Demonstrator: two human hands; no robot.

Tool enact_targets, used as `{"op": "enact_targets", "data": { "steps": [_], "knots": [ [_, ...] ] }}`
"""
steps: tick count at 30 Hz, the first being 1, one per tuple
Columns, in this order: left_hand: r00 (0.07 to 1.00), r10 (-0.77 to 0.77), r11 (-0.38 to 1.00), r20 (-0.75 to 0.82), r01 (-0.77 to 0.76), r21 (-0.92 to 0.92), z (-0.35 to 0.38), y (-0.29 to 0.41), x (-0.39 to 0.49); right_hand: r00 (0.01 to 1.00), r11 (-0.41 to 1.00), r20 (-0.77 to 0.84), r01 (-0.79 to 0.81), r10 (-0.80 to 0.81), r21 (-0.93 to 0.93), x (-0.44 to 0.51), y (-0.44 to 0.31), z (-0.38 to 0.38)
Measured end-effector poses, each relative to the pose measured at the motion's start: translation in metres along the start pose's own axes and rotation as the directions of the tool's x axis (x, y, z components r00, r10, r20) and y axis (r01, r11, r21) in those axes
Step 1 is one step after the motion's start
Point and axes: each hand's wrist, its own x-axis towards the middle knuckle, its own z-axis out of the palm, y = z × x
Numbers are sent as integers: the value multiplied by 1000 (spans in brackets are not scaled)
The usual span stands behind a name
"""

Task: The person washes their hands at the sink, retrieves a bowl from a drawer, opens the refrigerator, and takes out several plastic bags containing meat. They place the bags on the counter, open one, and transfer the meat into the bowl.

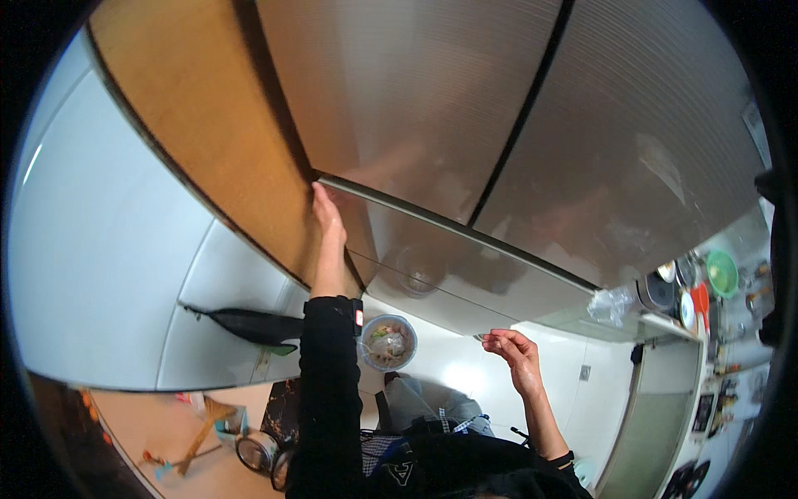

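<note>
My left hand (329, 219) reaches up to the left end of a metal strip (399, 204) on a tall, glossy grey-brown refrigerator or cabinet (411, 100). Its fingertips rest at the corner where the strip meets the side; whether they grip the edge is hidden. The strip runs between two upper doors, parted by a dark vertical gap, and a lower front panel (449, 268). My right hand (519, 362) hangs in front of that panel, over the floor, with loosely bent fingers. Nothing is plainly held in it, though a small greenish edge shows by the fingertips.
A round waste bin (389, 343) with plastic and scraps stands by my feet. Left are an orange-brown panel (206, 137), a white panel (112, 206) and a dark hanging bag or umbrella (252, 324). A cluttered counter at right holds a green basket (723, 273) and a clear plastic bag (611, 305).
</note>
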Motion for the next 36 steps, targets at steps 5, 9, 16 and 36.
{"op": "enact_targets", "data": {
  "steps": [5, 9, 16, 36],
  "knots": [
    [990, 74, 996, -123, -66, 65, 1, -7, 13, 983, 999, -179, 41, -43, -11, -51, 3, 4],
    [1000, 10, 1000, -25, -10, -3, 7, 1, 2, 964, 996, -250, 92, -88, 4, -89, 12, 4],
    [995, 1, 976, -101, -23, -217, -53, 38, -110, 940, 993, -322, 115, -115, -19, -154, 51, 22],
    [799, -524, 852, 296, 492, 180, -276, 21, -357, 852, 900, -378, 213, -362, -381, -300, 39, 104]
  ]
}}
